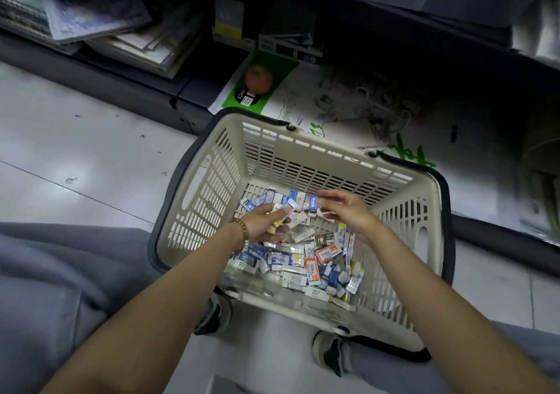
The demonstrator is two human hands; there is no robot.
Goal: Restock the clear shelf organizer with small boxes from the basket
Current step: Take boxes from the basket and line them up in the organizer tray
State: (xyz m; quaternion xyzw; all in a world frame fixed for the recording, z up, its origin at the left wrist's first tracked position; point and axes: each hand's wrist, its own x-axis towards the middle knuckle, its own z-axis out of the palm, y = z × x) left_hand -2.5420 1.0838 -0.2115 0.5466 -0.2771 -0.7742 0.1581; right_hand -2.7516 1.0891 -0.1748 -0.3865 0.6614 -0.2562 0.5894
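Both hands reach down into a cream slotted plastic basket (403,211) standing on the pale tiled floor (75,151).
The left hand (266,223) has its grip closed, fingers curled under a clutch of small blue-and-white cardboard boxes (289,207). The right hand (348,208) is just beside it, fingers and thumb parted around a single blue-and-white box (313,204); blur hides whether that grip pinches it. A loose pile of boxes (291,260) covers the basket bottom beneath both hands.
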